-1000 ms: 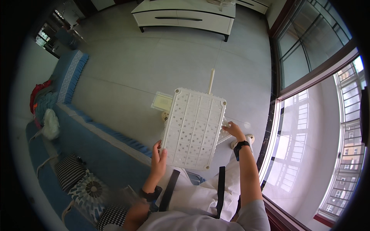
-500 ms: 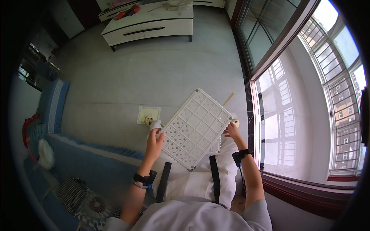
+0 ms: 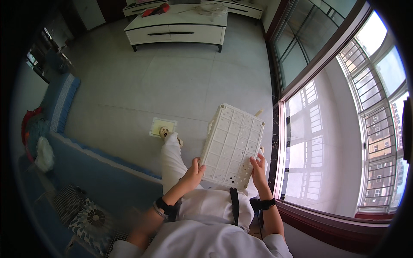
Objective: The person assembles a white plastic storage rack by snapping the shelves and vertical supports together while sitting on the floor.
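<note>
Over my lap I hold a white plastic basket (image 3: 234,144) with its ribbed underside toward me. Star-shaped holes dot its base, and round feet sit at the corners. My left hand (image 3: 192,177) grips its near left side, the thumb against the edge. On the opposite side my right hand (image 3: 259,171) closes around the right edge with fingertips on the underside. The basket's inside is turned away and hidden. A pale stick (image 3: 259,112) pokes out just beyond its far right corner.
A yellow square piece with a pale border (image 3: 155,127) lies on the floor by my slippered left foot (image 3: 164,132). The blue sofa (image 3: 99,172) runs along my left. A white low table (image 3: 176,34) stands ahead, and a sliding glass door (image 3: 318,142) is at right.
The basket has turned to stand more lengthwise ahead of me, now showing a side wall. Both hands have come nearer my body, the left also moving right. The view has shifted slightly.
</note>
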The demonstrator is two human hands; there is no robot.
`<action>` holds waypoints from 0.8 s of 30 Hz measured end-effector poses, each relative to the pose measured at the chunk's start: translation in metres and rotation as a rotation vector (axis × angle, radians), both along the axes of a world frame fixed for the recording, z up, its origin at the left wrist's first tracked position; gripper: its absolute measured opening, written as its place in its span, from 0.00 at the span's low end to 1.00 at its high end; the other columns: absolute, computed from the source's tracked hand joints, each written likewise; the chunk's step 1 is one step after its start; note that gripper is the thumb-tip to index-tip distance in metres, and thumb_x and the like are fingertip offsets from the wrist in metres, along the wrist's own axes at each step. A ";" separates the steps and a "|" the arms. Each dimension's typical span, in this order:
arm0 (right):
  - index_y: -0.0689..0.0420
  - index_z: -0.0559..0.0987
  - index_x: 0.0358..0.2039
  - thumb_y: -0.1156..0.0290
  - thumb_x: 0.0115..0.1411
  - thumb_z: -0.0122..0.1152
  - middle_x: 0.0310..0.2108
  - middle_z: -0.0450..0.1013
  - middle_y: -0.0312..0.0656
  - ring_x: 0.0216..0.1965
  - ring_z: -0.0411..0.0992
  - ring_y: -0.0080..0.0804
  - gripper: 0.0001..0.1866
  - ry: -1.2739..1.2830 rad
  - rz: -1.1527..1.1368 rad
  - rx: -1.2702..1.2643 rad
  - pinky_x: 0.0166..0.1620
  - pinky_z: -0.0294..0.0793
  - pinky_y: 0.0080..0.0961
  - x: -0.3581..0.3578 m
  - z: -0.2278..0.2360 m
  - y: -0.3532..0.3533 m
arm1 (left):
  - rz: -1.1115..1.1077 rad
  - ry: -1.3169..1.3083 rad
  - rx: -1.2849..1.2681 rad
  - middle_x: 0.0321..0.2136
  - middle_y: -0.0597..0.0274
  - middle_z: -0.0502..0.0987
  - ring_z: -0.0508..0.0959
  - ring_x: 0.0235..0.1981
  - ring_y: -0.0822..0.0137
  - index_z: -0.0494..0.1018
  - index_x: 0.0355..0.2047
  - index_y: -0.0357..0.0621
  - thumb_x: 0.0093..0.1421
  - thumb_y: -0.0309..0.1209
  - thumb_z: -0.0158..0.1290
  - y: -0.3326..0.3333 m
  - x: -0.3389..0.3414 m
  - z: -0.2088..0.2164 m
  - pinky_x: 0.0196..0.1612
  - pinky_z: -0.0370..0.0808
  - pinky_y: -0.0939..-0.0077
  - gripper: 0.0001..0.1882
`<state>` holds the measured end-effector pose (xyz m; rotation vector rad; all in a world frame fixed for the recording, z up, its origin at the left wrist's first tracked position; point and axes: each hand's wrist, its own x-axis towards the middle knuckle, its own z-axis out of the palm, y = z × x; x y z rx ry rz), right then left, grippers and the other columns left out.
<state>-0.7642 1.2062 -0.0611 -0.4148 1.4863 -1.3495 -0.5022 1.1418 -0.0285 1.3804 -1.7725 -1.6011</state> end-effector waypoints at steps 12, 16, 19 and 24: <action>0.55 0.69 0.36 0.58 0.64 0.45 0.26 0.61 0.30 0.29 0.60 0.16 0.13 0.092 -0.050 -0.014 0.33 0.62 0.19 -0.022 0.007 0.044 | -0.088 0.041 -0.578 0.43 0.46 0.68 0.69 0.48 0.49 0.62 0.47 0.36 0.58 0.22 0.46 -0.095 -0.044 -0.029 0.48 0.68 0.66 0.16; 0.56 0.69 0.39 0.59 0.65 0.44 0.30 0.66 0.33 0.31 0.64 0.19 0.14 0.054 -0.060 -0.021 0.35 0.66 0.18 -0.023 -0.007 0.049 | 0.023 0.267 -0.363 0.47 0.51 0.69 0.68 0.51 0.57 0.62 0.49 0.36 0.60 0.22 0.45 -0.156 -0.091 -0.064 0.52 0.65 0.70 0.16; 0.57 0.69 0.41 0.59 0.65 0.44 0.33 0.67 0.34 0.33 0.67 0.20 0.14 -0.022 -0.078 -0.043 0.37 0.67 0.19 -0.018 -0.004 0.051 | -0.007 0.512 -0.138 0.49 0.57 0.69 0.67 0.53 0.63 0.62 0.51 0.37 0.62 0.23 0.45 -0.170 -0.096 -0.073 0.54 0.64 0.72 0.17; 0.59 0.68 0.46 0.60 0.64 0.44 0.38 0.70 0.37 0.38 0.70 0.23 0.17 -0.149 -0.084 -0.062 0.39 0.70 0.20 -0.024 0.018 0.052 | -0.070 0.293 -0.384 0.49 0.57 0.70 0.67 0.54 0.63 0.64 0.50 0.37 0.63 0.24 0.43 -0.146 -0.097 -0.035 0.54 0.64 0.72 0.15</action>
